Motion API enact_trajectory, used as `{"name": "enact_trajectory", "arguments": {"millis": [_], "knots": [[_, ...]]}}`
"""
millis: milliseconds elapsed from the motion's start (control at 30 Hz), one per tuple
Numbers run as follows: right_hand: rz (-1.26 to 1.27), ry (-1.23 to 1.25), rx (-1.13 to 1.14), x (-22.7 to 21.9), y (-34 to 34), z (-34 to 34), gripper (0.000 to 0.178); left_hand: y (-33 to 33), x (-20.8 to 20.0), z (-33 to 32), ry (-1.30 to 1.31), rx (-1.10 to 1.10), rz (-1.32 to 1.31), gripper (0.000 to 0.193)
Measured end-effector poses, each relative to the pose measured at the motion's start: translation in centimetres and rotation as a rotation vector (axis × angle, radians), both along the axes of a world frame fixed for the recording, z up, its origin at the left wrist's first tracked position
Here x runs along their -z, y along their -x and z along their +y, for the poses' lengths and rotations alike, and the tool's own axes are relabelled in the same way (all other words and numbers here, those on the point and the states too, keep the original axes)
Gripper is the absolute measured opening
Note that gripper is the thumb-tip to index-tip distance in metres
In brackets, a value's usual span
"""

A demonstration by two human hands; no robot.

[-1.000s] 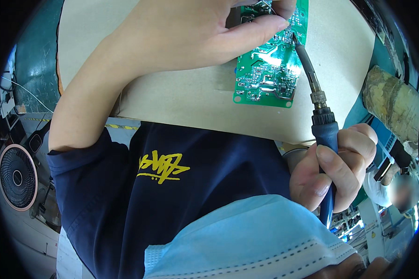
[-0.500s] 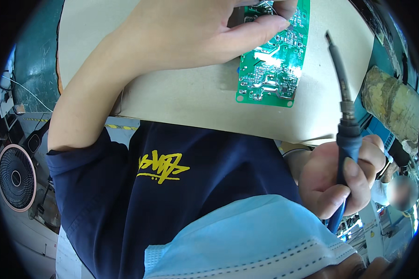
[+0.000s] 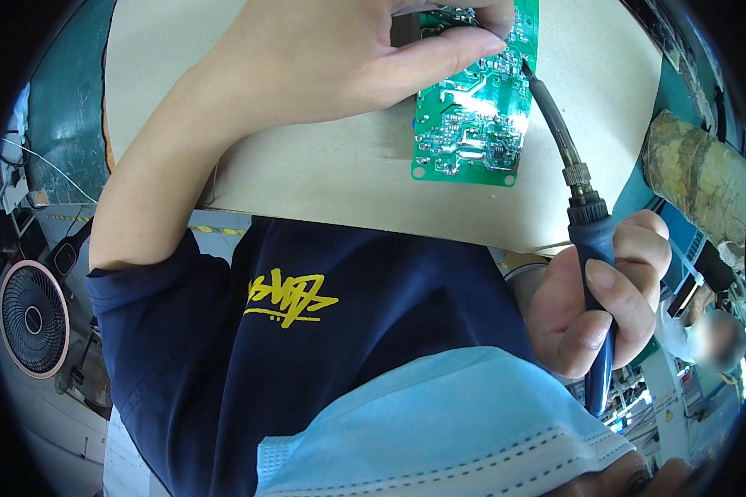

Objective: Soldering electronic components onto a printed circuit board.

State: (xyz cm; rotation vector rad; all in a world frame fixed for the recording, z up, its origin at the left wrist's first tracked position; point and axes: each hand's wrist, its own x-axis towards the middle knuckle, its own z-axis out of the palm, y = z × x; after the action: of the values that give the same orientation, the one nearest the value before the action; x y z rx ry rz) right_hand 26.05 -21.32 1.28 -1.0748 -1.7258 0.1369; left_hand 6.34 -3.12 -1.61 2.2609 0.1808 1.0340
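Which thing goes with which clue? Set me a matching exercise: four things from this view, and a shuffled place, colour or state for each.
Things
1. Board
2. Iron
3. Fan
4. Mask

Clues
A. Gripped in the right hand
B. Light blue, low in the picture
C. Green, partly covered by the left hand
D. Round with a pinkish rim, far left

Pairs: 1-C, 2-A, 3-D, 4-B

A beige sheet [image 3: 323, 182] covers much of the green desk [image 3: 66, 108]. Past its near edge, yellow-and-black tape [image 3: 217, 229] crosses the pale floor [image 3: 220, 242]. A round, pink-rimmed fan [image 3: 33, 319] shows far left; bright lights [image 3: 638, 403] glow lower right.
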Motion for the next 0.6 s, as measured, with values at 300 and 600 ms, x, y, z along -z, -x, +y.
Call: {"name": "enact_trajectory", "arguments": {"millis": [300,600], "knots": [[-0.100,0.041,-0.009,-1.0,0.4,1.0,0.026,-0.1,0.9,-0.1,0.012,-0.051,-0.053,0.011],[-0.215,0.076,-0.046,-1.7,0.1,1.2,0.026,0.0,1.1,-0.1,0.022,-0.060,-0.012,0.010]]}}
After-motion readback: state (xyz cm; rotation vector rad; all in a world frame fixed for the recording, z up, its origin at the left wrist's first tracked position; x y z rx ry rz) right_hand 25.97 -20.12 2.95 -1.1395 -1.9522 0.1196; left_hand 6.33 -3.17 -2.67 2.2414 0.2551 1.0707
